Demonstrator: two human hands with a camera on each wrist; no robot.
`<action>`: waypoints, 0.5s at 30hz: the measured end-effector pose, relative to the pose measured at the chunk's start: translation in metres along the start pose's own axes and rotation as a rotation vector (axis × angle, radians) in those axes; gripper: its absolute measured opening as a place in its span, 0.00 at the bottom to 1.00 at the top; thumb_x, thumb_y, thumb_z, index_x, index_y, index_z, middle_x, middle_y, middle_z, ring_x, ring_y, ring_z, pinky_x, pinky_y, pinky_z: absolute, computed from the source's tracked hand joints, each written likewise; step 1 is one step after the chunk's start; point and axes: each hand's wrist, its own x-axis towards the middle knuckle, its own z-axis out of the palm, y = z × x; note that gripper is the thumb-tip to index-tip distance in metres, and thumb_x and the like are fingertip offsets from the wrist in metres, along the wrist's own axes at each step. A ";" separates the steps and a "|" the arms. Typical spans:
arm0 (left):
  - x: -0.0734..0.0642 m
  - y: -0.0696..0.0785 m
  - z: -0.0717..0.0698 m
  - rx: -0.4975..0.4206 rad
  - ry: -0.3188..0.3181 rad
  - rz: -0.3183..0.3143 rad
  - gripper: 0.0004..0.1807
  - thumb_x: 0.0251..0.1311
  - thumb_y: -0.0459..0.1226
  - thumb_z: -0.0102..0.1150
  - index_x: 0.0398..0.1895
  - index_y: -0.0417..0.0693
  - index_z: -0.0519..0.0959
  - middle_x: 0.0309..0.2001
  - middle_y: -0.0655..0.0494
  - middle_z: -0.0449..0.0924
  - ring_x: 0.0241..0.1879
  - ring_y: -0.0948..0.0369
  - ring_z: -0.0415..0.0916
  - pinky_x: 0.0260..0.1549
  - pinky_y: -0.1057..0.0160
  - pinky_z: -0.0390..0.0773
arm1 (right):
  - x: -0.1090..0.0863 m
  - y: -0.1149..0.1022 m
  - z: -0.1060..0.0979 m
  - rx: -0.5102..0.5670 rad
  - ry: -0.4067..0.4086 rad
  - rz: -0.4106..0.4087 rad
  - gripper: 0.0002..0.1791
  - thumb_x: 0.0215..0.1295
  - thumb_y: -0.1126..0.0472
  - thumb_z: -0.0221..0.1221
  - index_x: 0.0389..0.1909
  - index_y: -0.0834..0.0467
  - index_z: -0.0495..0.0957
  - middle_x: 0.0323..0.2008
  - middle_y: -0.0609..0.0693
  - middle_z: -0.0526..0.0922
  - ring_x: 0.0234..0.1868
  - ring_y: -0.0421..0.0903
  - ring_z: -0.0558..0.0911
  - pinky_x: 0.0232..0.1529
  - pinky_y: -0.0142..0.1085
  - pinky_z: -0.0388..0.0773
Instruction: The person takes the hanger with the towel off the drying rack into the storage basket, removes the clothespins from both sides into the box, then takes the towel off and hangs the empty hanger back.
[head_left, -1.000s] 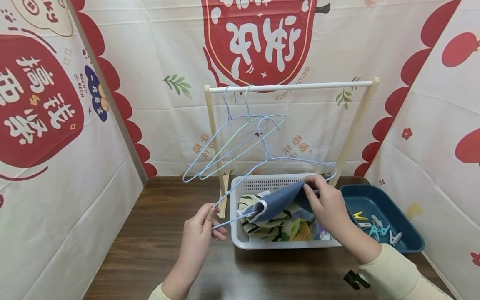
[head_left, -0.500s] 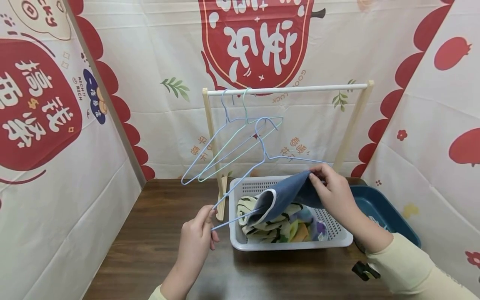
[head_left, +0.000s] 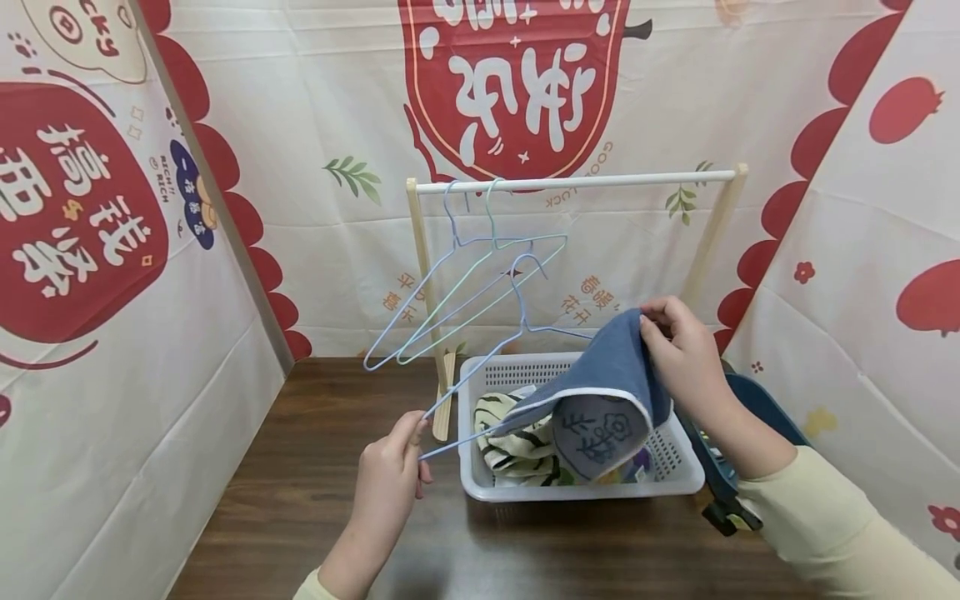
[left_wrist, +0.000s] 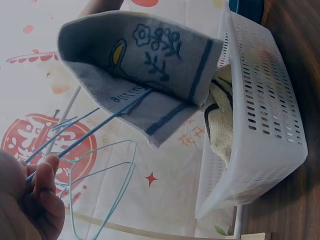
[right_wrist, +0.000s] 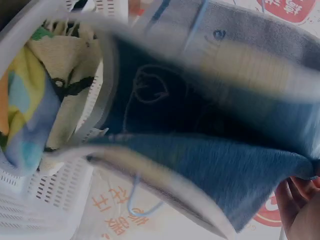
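Observation:
My left hand grips one corner of a light-blue wire clothes hanger, whose hook points up. A blue towel with white edging is draped over the hanger's far part, hiding that end. My right hand pinches the towel's upper edge and holds it raised above the basket. In the left wrist view, the hanger's bar runs into the fold of the towel, whose pale inner side carries a flower pattern. The right wrist view shows the towel spread open, with fingers at its edge.
Below the towel stands a white plastic basket holding a striped cloth and other coloured cloths. Behind it is a rack with a white rail, bearing a blue hanger and a green hanger. A dark-blue tub sits at right, partly behind my arm.
My right hand has moved up and right, lifting and spreading the towel so its patterned inner side shows. The hanger's hook has dipped slightly; my left hand has kept its hold.

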 end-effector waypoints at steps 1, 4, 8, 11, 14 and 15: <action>0.000 -0.001 0.000 0.003 0.001 -0.001 0.05 0.72 0.35 0.50 0.43 0.48 0.78 0.10 0.68 0.67 0.05 0.74 0.62 0.06 0.69 0.66 | 0.001 0.000 0.000 0.004 -0.002 0.012 0.13 0.76 0.62 0.48 0.51 0.66 0.73 0.43 0.61 0.81 0.37 0.42 0.75 0.36 0.21 0.70; 0.000 -0.003 0.000 0.009 0.005 -0.006 0.06 0.72 0.35 0.51 0.43 0.48 0.78 0.10 0.67 0.68 0.05 0.74 0.62 0.07 0.69 0.67 | 0.003 0.001 -0.002 0.024 0.004 0.040 0.14 0.76 0.62 0.47 0.53 0.66 0.72 0.44 0.61 0.80 0.36 0.44 0.74 0.34 0.21 0.72; 0.001 -0.004 -0.001 0.010 0.010 -0.024 0.05 0.72 0.35 0.51 0.43 0.47 0.78 0.10 0.67 0.68 0.06 0.73 0.62 0.07 0.67 0.68 | 0.005 0.000 -0.005 0.069 0.033 0.079 0.15 0.76 0.60 0.47 0.53 0.65 0.72 0.42 0.57 0.79 0.34 0.43 0.76 0.32 0.23 0.76; 0.001 -0.005 -0.002 0.017 0.006 -0.038 0.05 0.72 0.35 0.51 0.43 0.47 0.78 0.10 0.67 0.68 0.06 0.72 0.63 0.08 0.66 0.68 | 0.006 -0.001 -0.008 0.130 0.059 0.119 0.15 0.76 0.58 0.47 0.53 0.63 0.72 0.40 0.52 0.79 0.33 0.41 0.78 0.32 0.25 0.78; 0.000 -0.005 -0.002 0.029 0.005 -0.051 0.05 0.72 0.35 0.51 0.42 0.48 0.77 0.10 0.67 0.68 0.06 0.72 0.63 0.08 0.66 0.68 | 0.006 -0.002 -0.012 0.213 0.075 0.158 0.12 0.76 0.58 0.48 0.51 0.60 0.73 0.37 0.47 0.80 0.32 0.40 0.80 0.33 0.26 0.79; 0.000 -0.005 -0.002 0.035 0.005 -0.055 0.05 0.72 0.35 0.51 0.42 0.48 0.77 0.09 0.67 0.68 0.06 0.72 0.63 0.08 0.66 0.68 | 0.006 -0.002 -0.013 0.245 0.076 0.168 0.11 0.76 0.58 0.48 0.50 0.58 0.73 0.36 0.47 0.80 0.32 0.40 0.81 0.34 0.26 0.79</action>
